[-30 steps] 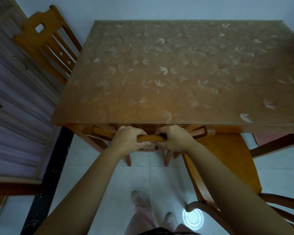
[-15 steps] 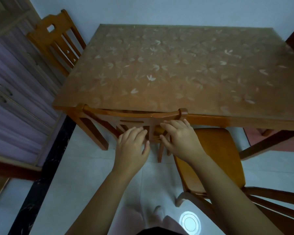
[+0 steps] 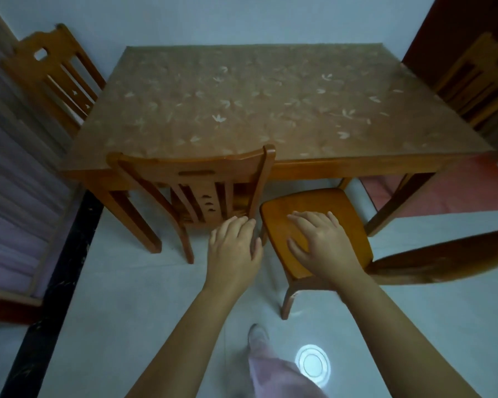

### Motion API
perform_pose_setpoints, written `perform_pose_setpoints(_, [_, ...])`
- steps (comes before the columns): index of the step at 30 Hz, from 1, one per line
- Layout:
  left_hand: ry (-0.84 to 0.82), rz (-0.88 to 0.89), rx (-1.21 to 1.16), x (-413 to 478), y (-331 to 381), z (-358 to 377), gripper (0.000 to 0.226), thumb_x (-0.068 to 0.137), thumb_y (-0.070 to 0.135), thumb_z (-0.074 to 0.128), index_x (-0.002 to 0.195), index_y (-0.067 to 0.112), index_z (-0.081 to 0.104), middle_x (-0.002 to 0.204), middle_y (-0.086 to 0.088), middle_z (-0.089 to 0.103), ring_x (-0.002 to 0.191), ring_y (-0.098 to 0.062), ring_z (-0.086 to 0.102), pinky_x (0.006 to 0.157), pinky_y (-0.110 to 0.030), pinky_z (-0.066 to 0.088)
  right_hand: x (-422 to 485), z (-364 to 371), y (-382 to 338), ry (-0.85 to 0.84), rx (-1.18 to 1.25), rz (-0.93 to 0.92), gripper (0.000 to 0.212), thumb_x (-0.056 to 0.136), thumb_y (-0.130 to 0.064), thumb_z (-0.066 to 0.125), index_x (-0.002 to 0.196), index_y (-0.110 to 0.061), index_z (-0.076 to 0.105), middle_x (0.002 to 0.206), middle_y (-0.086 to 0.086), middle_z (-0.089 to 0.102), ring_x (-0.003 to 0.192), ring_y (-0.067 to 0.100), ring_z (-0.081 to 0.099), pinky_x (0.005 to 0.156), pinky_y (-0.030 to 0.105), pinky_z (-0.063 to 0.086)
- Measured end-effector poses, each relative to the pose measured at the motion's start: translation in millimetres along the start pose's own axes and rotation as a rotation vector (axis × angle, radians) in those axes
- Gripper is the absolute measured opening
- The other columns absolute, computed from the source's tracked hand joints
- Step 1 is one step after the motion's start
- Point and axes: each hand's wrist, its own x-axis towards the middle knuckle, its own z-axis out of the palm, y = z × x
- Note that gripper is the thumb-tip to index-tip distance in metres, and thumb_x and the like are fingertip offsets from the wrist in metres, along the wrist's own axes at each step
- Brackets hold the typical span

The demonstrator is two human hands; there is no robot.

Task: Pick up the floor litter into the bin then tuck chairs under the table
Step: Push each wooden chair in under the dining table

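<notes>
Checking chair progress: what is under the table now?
Under the table, the near-left chair is pushed in; only its backrest and rear legs show. The second chair's seat stays outside the edge. Deeper under is hidden.

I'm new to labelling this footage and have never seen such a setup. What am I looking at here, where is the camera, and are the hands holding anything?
There is no machine: a camera worn on a person's head looks down at their two bare hands. The left hand hovers open by the tucked chair at the table. The right hand is open over the seat of a second chair, which stands out from the table. Neither hand grips anything. The tabletop holds nothing loose.
</notes>
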Motion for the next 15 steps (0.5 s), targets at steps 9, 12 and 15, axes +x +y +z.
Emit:
perform_pose_setpoints(9, [-0.079, 0.151, -0.103, -53.6, 93.6, 21.3, 0.037, 0.088, 0.025, 0.053, 0.121, 0.009, 0.058, 0.124, -0.008, 0.059, 0.12, -0.026, 0.049, 0.1, -0.042, 0.035, -100.2, -50.4, 47.1, 0.044, -0.057, 0.144, 0.037, 0.077, -0.022, 0.071, 0.111, -0.01, 0.064, 0.111, 0.009, 0.067, 0.107, 0.029, 0.06, 0.095, 0.058, 0.042])
perform_pose_setpoints(12, [-0.115, 0.174, -0.1, -61.7, 123.5, 29.1, 0.042, 0.093, 0.03, 0.046, 0.133, 0.016, 0.047, 0.138, -0.002, 0.047, 0.131, -0.018, 0.034, 0.109, -0.034, 0.021, -120.7, -65.6, 70.4, 0.091, -0.064, 0.148, 0.037, 0.077, -0.024, 0.07, 0.11, -0.009, 0.065, 0.111, 0.009, 0.067, 0.105, 0.029, 0.061, 0.089, 0.052, 0.046])
perform_pose_setpoints(15, [-0.128, 0.195, -0.084, -65.6, 160.2, 41.5, 0.043, 0.094, 0.033, 0.043, 0.135, 0.019, 0.043, 0.141, 0.001, 0.043, 0.134, -0.016, 0.03, 0.111, -0.033, 0.017, -137.4, -81.6, 99.0, 0.12, -0.061, 0.153, 0.038, 0.077, -0.024, 0.071, 0.112, -0.009, 0.064, 0.11, 0.009, 0.068, 0.105, 0.029, 0.061, 0.089, 0.05, 0.045])
